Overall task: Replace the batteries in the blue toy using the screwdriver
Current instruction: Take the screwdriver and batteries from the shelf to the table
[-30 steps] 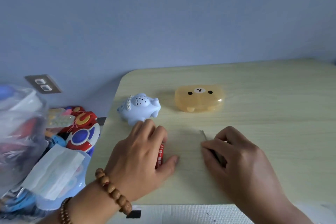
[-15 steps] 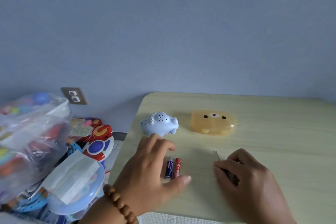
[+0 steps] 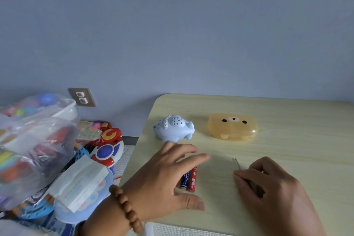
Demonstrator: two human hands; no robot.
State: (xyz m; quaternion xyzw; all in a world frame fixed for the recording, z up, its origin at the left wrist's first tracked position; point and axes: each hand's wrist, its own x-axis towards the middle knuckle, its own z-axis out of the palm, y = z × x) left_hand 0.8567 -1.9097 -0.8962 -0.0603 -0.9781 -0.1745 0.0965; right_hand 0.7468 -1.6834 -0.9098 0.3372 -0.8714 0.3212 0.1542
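Note:
The light blue animal-shaped toy point(image 3: 174, 128) stands on the pale wooden table point(image 3: 287, 149) near its far left corner. Just in front of it, my left hand point(image 3: 164, 180) hovers with fingers spread above two batteries, a blue battery point(image 3: 184, 180) and a red battery point(image 3: 192, 179), lying side by side on the table. To the right, my right hand point(image 3: 272, 191) curls its fingers around the thin screwdriver point(image 3: 237, 163), whose metal tip sticks out toward the far side and lies on the table.
A translucent orange bear-face case point(image 3: 232, 127) sits shut to the right of the toy. Left of the table, on the floor, are a plastic bag of toys point(image 3: 32, 147), a red and blue toy point(image 3: 107, 147) and a wall socket point(image 3: 82, 97).
My left hand has lifted off the batteries, uncovering both. The view has tilted upward, so everything sits lower in the frame. My right hand still holds the screwdriver.

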